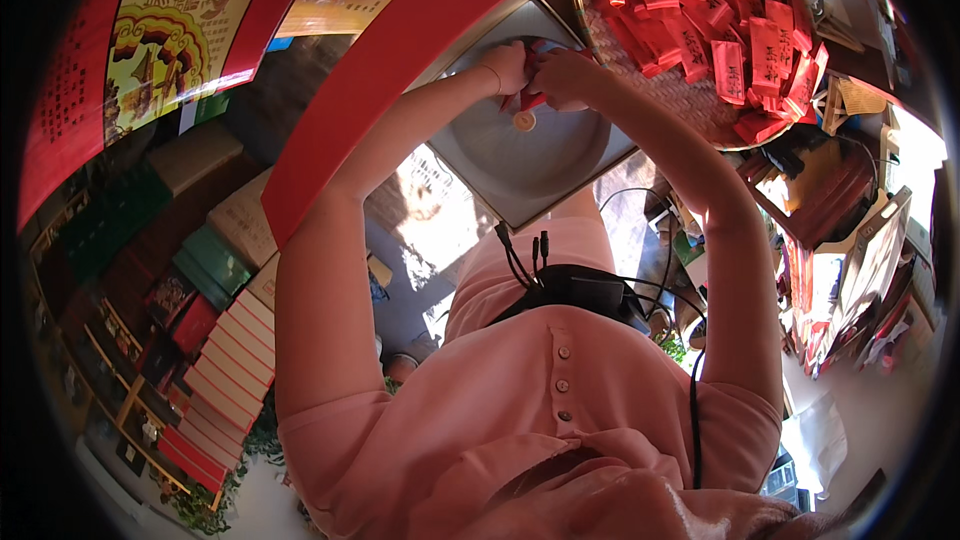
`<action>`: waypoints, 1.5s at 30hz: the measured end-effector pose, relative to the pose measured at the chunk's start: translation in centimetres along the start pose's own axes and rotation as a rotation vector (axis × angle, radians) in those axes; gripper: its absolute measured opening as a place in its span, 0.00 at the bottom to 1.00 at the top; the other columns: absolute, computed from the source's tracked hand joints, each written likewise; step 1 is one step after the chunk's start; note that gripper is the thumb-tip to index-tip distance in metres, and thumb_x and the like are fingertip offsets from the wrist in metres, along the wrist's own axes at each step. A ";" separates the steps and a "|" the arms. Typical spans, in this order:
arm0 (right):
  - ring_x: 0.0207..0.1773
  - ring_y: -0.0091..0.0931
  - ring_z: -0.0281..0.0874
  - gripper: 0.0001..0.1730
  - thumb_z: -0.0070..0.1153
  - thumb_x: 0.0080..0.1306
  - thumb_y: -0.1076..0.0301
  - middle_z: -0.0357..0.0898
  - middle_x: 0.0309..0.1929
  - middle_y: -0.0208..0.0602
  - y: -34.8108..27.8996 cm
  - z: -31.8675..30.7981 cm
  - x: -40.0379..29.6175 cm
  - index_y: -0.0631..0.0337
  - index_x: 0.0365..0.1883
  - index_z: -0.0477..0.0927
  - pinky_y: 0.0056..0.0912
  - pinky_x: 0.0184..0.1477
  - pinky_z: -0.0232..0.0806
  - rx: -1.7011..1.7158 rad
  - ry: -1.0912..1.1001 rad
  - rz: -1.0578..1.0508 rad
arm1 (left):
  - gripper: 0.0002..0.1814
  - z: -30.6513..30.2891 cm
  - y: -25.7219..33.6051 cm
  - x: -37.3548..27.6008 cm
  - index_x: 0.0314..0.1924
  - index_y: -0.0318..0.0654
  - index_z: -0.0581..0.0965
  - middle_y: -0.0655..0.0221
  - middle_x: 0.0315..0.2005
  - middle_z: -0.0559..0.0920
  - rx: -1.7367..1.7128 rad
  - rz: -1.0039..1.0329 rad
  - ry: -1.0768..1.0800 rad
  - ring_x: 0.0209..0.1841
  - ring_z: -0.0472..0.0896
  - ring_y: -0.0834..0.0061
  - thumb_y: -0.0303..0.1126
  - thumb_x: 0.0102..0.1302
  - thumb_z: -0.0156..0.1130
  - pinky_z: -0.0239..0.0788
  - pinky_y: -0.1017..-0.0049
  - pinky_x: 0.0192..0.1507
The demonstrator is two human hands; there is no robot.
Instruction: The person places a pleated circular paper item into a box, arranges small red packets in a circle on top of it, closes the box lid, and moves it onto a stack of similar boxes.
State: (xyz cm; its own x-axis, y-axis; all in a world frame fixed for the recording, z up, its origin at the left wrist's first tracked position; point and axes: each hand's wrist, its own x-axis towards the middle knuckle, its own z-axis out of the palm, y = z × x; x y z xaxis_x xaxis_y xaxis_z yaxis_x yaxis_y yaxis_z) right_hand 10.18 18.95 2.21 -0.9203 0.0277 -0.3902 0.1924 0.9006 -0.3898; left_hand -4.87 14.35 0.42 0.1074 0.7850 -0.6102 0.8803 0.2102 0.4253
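My left hand and my right hand meet over a grey square-framed tray with a round hollow. Between them both hold a small red packet, partly hidden by the fingers. Just below it, a small round tan disc shows against the tray; whether it rests there or is held cannot be told. Right of the hands, a round woven bamboo basket holds a heap of similar red packets bearing dark writing.
A wide red panel edge curves above my left arm. Printed red and yellow boards stand at upper left. Stacked boxes are at the left. Black cables hang at my waist. A dark red wooden item sits at the right.
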 end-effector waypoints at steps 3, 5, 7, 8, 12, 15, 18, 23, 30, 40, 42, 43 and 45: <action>0.52 0.30 0.71 0.12 0.54 0.49 0.69 0.78 0.39 0.30 0.4 0.9 0.4 0.49 0.33 0.81 0.40 0.59 0.59 -0.069 -0.002 -0.025 | 0.24 0.1 -0.1 0.1 0.40 0.28 0.68 0.46 0.34 0.79 -0.002 0.001 -0.015 0.39 0.78 0.49 0.47 0.59 0.53 0.69 0.59 0.42; 0.57 0.30 0.66 0.15 0.53 0.50 0.70 0.76 0.45 0.31 0.2 1.6 -0.1 0.51 0.37 0.80 0.42 0.65 0.53 -0.225 0.083 -0.094 | 0.25 0.1 -0.3 0.3 0.40 0.28 0.68 0.47 0.34 0.79 -0.002 0.001 -0.042 0.39 0.78 0.49 0.48 0.59 0.53 0.69 0.59 0.42; 0.58 0.31 0.65 0.17 0.52 0.50 0.71 0.74 0.47 0.33 -1.4 -0.2 -1.9 0.53 0.41 0.78 0.42 0.67 0.51 -0.154 0.441 -0.061 | 0.25 1.6 -2.6 1.2 0.41 0.28 0.68 0.47 0.35 0.79 -0.005 0.040 -0.044 0.39 0.78 0.49 0.47 0.59 0.53 0.69 0.59 0.42; 0.59 0.31 0.65 0.19 0.51 0.50 0.72 0.73 0.49 0.34 -2.1 -0.8 -3.2 0.54 0.43 0.77 0.42 0.68 0.50 -0.114 0.617 -0.036 | 0.25 2.0 -3.2 1.6 0.41 0.27 0.68 0.47 0.35 0.79 -0.007 0.068 -0.047 0.39 0.78 0.49 0.47 0.59 0.52 0.68 0.59 0.43; 0.55 0.30 0.67 0.21 0.50 0.51 0.72 0.69 0.52 0.33 -2.1 0.7 -7.3 0.54 0.47 0.74 0.41 0.63 0.55 -0.059 0.804 0.329 | 0.24 -1.0 0.2 -0.2 0.43 0.26 0.66 0.47 0.35 0.79 -0.160 -0.047 -0.145 0.36 0.80 0.53 0.44 0.61 0.52 0.72 0.63 0.36; 0.55 0.34 0.66 0.24 0.47 0.54 0.72 0.67 0.54 0.36 -1.0 3.5 -7.2 0.53 0.52 0.72 0.42 0.59 0.59 0.021 0.723 0.430 | 0.23 -1.4 0.6 -0.3 0.44 0.26 0.65 0.48 0.34 0.79 -0.207 -0.093 -0.185 0.33 0.81 0.57 0.42 0.61 0.52 0.73 0.66 0.31; 0.56 0.35 0.65 0.26 0.47 0.54 0.71 0.66 0.54 0.38 -0.9 5.3 -6.2 0.53 0.55 0.71 0.41 0.56 0.61 0.229 0.617 0.395 | 0.23 -1.0 0.3 -0.4 0.44 0.26 0.64 0.48 0.34 0.79 -0.221 -0.078 -0.160 0.32 0.82 0.60 0.41 0.61 0.53 0.74 0.68 0.30; 0.61 0.33 0.61 0.27 0.46 0.55 0.71 0.64 0.60 0.35 -2.0 3.3 -5.0 0.54 0.57 0.69 0.40 0.60 0.58 -0.085 0.607 0.439 | 0.24 -0.7 -0.1 -0.1 0.43 0.26 0.65 0.47 0.35 0.79 -0.180 -0.068 -0.148 0.35 0.81 0.57 0.43 0.60 0.54 0.73 0.65 0.36; 0.63 0.27 0.60 0.23 0.47 0.55 0.67 0.67 0.57 0.30 0.2 2.2 -2.9 0.52 0.52 0.72 0.41 0.69 0.45 -0.394 0.589 0.201 | 0.26 0.2 -0.9 0.7 0.44 0.24 0.66 0.43 0.36 0.78 -0.114 0.009 -0.077 0.40 0.78 0.50 0.44 0.59 0.53 0.71 0.62 0.42; 0.62 0.27 0.62 0.25 0.56 0.47 0.70 0.70 0.51 0.31 2.2 -2.7 -2.6 0.51 0.48 0.74 0.42 0.70 0.45 -0.222 0.244 -0.022 | 0.28 -0.9 -0.2 0.0 0.48 0.21 0.64 0.44 0.39 0.78 -0.166 -0.073 -0.147 0.39 0.79 0.50 0.42 0.58 0.53 0.73 0.63 0.41; 0.61 0.28 0.62 0.25 0.56 0.46 0.71 0.69 0.52 0.30 2.6 -1.4 -2.4 0.51 0.47 0.75 0.41 0.70 0.45 -0.244 0.398 -0.104 | 0.28 -0.8 -0.7 0.2 0.49 0.21 0.64 0.45 0.40 0.78 -0.204 -0.073 -0.152 0.39 0.80 0.53 0.42 0.59 0.53 0.75 0.64 0.38; 0.62 0.28 0.62 0.26 0.57 0.46 0.71 0.69 0.53 0.30 2.8 -0.4 -2.2 0.52 0.47 0.75 0.40 0.70 0.45 -0.268 0.464 -0.127 | 0.28 -0.7 -1.0 0.5 0.50 0.21 0.64 0.46 0.40 0.78 -0.235 -0.052 -0.166 0.39 0.81 0.55 0.41 0.59 0.53 0.77 0.65 0.36; 0.62 0.28 0.62 0.26 0.57 0.46 0.71 0.69 0.52 0.30 3.2 0.8 -2.4 0.53 0.47 0.74 0.40 0.69 0.46 -0.338 0.504 -0.129 | 0.27 -0.9 -0.8 0.8 0.51 0.23 0.64 0.47 0.41 0.78 -0.269 -0.054 -0.196 0.38 0.81 0.57 0.40 0.60 0.53 0.78 0.66 0.32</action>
State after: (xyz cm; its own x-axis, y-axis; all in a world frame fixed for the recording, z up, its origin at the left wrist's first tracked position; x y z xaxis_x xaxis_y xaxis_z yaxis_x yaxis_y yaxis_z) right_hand 13.23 21.47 1.24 -0.9925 0.0367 0.1169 0.0263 0.9956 -0.0897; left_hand -5.84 15.33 0.16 0.1738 0.6474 -0.7421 0.7365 0.4148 0.5343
